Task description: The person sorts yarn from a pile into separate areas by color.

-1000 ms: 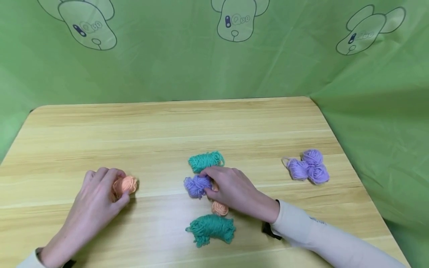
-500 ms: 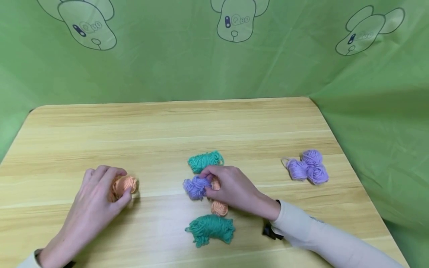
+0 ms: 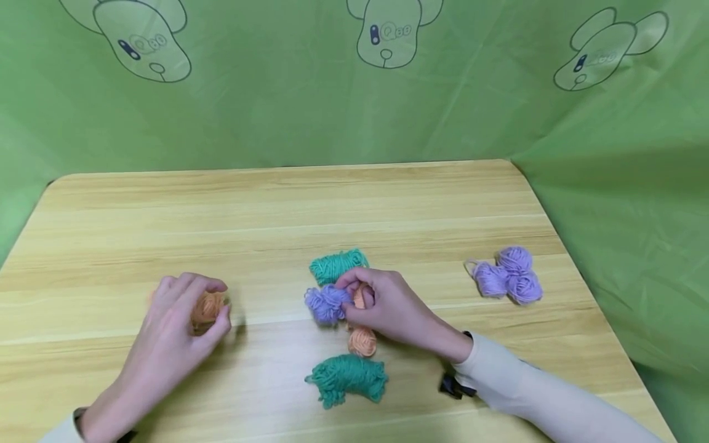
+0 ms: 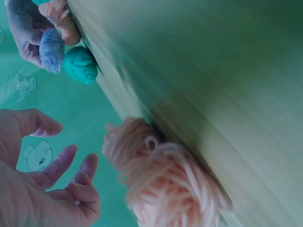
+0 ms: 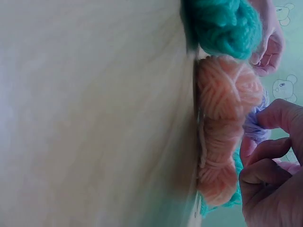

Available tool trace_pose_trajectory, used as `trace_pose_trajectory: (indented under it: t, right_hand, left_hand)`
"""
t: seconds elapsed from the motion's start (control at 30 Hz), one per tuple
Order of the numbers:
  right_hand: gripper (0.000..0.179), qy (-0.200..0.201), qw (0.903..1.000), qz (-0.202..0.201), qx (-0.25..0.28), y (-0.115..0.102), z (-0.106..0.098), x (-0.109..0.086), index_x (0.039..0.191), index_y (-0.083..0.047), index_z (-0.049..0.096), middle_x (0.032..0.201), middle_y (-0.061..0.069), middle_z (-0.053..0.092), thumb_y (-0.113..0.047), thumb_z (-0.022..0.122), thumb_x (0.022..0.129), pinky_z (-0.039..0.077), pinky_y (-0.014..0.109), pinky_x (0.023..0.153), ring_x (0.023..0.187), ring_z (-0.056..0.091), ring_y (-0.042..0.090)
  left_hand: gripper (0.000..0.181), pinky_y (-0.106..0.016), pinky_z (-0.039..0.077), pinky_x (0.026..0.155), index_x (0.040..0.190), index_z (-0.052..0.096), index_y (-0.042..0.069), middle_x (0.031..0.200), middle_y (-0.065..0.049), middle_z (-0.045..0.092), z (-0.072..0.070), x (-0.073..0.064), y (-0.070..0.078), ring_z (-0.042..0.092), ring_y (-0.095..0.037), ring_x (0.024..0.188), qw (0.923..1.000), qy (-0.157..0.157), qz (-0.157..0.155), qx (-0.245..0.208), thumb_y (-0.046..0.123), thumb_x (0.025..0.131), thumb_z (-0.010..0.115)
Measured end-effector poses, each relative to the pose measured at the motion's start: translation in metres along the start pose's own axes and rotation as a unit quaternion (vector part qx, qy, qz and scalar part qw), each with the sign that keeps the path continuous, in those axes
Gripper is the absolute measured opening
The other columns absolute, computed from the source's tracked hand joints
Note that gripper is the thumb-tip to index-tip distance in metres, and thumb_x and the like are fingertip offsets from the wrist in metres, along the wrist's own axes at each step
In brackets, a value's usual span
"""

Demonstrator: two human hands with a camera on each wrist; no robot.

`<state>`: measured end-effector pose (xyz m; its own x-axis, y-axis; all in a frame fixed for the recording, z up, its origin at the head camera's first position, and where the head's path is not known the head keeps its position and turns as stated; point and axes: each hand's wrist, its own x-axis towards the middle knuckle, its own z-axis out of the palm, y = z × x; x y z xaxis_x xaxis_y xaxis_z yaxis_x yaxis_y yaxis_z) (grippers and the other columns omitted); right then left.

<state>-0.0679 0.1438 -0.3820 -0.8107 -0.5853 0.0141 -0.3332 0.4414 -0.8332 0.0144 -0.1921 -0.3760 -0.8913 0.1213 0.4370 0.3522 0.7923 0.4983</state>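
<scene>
My left hand (image 3: 172,338) hovers over the peach yarn balls (image 3: 207,307) on the left of the table. In the left wrist view its fingers are loosely bent and apart from the peach yarn (image 4: 161,179). Toward the middle, my right hand (image 3: 396,314) pinches a purple yarn bundle (image 3: 327,303) between thumb and fingertips. Under and beside that hand lie peach yarn balls (image 3: 362,342), partly hidden by it. In the right wrist view the purple yarn (image 5: 257,125) shows behind a row of peach yarn (image 5: 222,127).
A green yarn bundle (image 3: 335,267) lies just behind the purple one, and a darker green bundle (image 3: 350,377) lies nearer the front. Three purple yarn balls (image 3: 508,275) sit together on the right of the wooden table (image 3: 249,215). A green curtain (image 3: 277,111) stands behind.
My left hand has let go of the peach yarn and shifted slightly right and up. My right hand keeps the purple bundle, which has moved a little.
</scene>
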Motion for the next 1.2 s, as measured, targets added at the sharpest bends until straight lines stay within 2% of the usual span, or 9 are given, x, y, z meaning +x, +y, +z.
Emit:
trace_pose_trajectory:
  t: [0.17, 0.27, 0.43, 0.63, 0.97, 1.2]
  right_hand:
    - [0.032, 0.02, 0.9998, -0.005, 0.004, -0.002, -0.002, 0.001, 0.118, -0.007, 0.075, 0.068, -0.007, 0.052, 0.004, 0.079, 0.088, 0.037, 0.021, 0.05, 0.058, 0.046, 0.009]
    - [0.034, 0.034, 0.9994, -0.007, 0.005, -0.002, -0.003, 0.0, 0.12, -0.008, 0.076, 0.067, -0.006, 0.052, 0.004, 0.079, 0.088, 0.037, 0.022, 0.05, 0.057, 0.046, 0.009]
    - [0.034, 0.059, 0.9981, -0.013, -0.008, 0.001, -0.006, -0.004, 0.12, -0.01, 0.076, 0.064, -0.006, 0.05, 0.002, 0.08, 0.088, 0.036, 0.024, 0.049, 0.055, 0.045, 0.009]
    - [0.033, 0.087, 0.9959, -0.021, -0.015, 0.006, -0.014, -0.014, 0.118, -0.01, 0.076, 0.067, -0.008, 0.051, 0.006, 0.078, 0.089, 0.037, 0.024, 0.05, 0.055, 0.045, 0.008]
    - [0.033, 0.122, 0.9922, 0.02, -0.018, 0.009, -0.039, -0.025, 0.12, -0.012, 0.076, 0.063, -0.007, 0.049, 0.004, 0.077, 0.091, 0.038, 0.026, 0.051, 0.053, 0.044, 0.01]
    - [0.031, 0.147, 0.9884, 0.03, -0.025, 0.016, -0.053, -0.035, 0.122, -0.014, 0.076, 0.062, -0.007, 0.048, -0.001, 0.079, 0.094, 0.038, 0.027, 0.05, 0.053, 0.043, 0.01]
  left_hand:
    - [0.033, -0.026, 0.036, 0.071, 0.107, 0.075, 0.009, 0.097, 0.002, 0.071, 0.005, 0.001, 0.006, 0.049, -0.019, 0.084, 0.9995, -0.012, 0.009, -0.028, -0.002, 0.079, 0.086]
    - [0.031, -0.027, 0.038, 0.069, 0.106, 0.075, 0.011, 0.096, 0.005, 0.071, 0.009, 0.004, 0.013, 0.048, -0.018, 0.082, 0.9988, -0.025, 0.007, -0.042, -0.001, 0.081, 0.086]
    - [0.029, -0.032, 0.044, 0.07, 0.107, 0.077, 0.01, 0.104, 0.001, 0.076, 0.017, 0.011, 0.025, 0.053, -0.019, 0.087, 0.9975, -0.045, 0.011, -0.053, 0.001, 0.082, 0.086]
    - [0.026, -0.029, 0.047, 0.068, 0.11, 0.077, 0.008, 0.107, -0.001, 0.076, 0.03, 0.016, 0.037, 0.055, -0.019, 0.089, 0.9944, -0.077, 0.007, -0.073, 0.005, 0.086, 0.086]
    - [0.025, -0.033, 0.047, 0.074, 0.111, 0.077, 0.009, 0.105, 0.0, 0.076, 0.044, 0.023, 0.052, 0.057, -0.022, 0.093, 0.9872, -0.119, -0.003, -0.106, 0.014, 0.089, 0.088]
    - [0.025, -0.033, 0.048, 0.075, 0.11, 0.077, 0.009, 0.104, 0.001, 0.074, 0.053, 0.027, 0.06, 0.057, -0.022, 0.092, 0.9816, -0.14, -0.004, -0.13, 0.017, 0.09, 0.089]
